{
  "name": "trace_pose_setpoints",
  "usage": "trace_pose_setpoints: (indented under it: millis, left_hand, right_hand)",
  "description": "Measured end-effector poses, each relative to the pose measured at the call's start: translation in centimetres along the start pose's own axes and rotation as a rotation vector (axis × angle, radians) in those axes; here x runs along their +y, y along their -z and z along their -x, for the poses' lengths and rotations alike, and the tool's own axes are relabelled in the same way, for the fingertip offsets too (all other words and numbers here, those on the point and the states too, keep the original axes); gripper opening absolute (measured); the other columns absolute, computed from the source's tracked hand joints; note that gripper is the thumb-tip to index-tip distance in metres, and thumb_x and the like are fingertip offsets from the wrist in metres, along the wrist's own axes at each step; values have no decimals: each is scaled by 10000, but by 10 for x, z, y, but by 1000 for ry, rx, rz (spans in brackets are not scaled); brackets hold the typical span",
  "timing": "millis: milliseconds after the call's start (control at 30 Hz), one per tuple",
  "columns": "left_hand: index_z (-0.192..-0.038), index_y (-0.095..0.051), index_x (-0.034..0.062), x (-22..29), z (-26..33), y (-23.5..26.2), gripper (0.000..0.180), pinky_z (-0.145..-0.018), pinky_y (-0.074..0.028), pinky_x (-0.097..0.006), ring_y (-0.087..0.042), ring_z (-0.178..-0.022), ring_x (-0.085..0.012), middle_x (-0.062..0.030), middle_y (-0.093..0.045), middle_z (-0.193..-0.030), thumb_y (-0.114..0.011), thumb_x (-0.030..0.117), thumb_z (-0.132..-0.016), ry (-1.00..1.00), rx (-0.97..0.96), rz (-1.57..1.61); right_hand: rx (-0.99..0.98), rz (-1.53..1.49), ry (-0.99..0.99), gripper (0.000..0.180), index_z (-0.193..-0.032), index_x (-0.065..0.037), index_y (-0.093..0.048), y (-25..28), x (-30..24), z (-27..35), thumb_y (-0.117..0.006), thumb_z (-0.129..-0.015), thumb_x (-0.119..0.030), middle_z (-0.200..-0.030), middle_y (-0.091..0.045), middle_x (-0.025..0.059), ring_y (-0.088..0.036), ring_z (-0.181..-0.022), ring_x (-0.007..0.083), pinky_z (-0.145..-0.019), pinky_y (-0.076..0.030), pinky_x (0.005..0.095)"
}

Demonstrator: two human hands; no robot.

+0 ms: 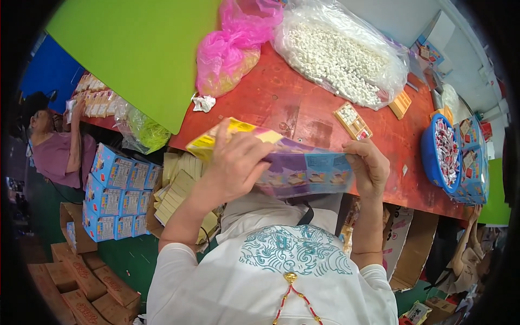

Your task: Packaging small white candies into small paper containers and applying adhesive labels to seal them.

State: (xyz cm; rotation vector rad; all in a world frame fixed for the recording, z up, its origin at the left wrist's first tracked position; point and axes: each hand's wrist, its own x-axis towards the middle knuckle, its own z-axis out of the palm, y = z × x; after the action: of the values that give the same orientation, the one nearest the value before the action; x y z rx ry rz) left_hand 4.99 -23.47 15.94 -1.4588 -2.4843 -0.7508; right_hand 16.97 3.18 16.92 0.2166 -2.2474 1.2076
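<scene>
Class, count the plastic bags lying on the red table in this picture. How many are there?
2: a pink bag at the table's far edge, and a clear bag of white pieces right of it. Others may be hidden.

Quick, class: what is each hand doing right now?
Left hand: closed on the flat printed carton, gripping its left part.
Right hand: closed on the same carton's right end.

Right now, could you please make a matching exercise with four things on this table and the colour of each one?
Things:
1. crumpled plastic bag
2. round basin of wrapped sweets
3. upright divider board
4. table top

Colours:
A. blue
B. red-brown
C. pink
D. light green

Pairs: 1-C, 2-A, 3-D, 4-B
</scene>
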Motion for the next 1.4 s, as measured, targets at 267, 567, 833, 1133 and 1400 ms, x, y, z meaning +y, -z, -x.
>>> trace_pose_setpoints:
  millis: [267, 567, 833, 1133, 1400]
  left_hand:
    - [-921, -620, 75, -11, -20, -16, 136, -1009, -336, -466, -612, -838, -221, -61, -626, -805, -673, 74, -796, -154, 81, 226]
    - [-1059, -616, 39, -16, -10, -26, 294, -987, -421, -437, -601, -1010, -286, -117, -640, -1019, -655, -36, -777, -191, 38, 430]
    - [-1115, -613, 37, -24, -13, -35, 350, -838, -483, -399, -599, -961, -331, -154, -623, -1043, -649, -18, -772, -147, 13, 477]
    - [-969, -650, 37, -57, -15, -29, 246, -891, -443, -413, -615, -972, -306, -125, -647, -1032, -628, -43, -738, -119, 186, 82]
    - [-963, -658, 56, -132, 2, -100, 225, -994, -386, -431, -506, -1155, -335, -143, -574, -1188, -585, -31, -769, 318, 559, -121]
  right_hand:
    - [-62, -214, -424, 114, -929, 35, -623, 7, -5, 5, -601, -823, 3, -827, -604, 72, -553, -739, 118, -679, -443, 237]
    - [67, -116, -229, 207, -765, 51, -611, 34, -15, 4, -694, -737, -137, -713, -588, 83, -552, -684, 193, -787, -455, 362]
    - [26, -71, 38, 319, -774, 54, -603, 47, -12, 4, -719, -789, -242, -675, -561, 90, -544, -655, 211, -777, -473, 427]
    - [43, 144, 137, 269, -810, 35, -640, 51, -15, 5, -700, -774, -224, -760, -622, 120, -601, -751, 251, -798, -485, 441]
    - [-193, 494, 387, 270, -874, -19, -657, -15, 18, 33, -644, -605, -26, -881, -625, 82, -600, -829, 254, -739, -495, 399]
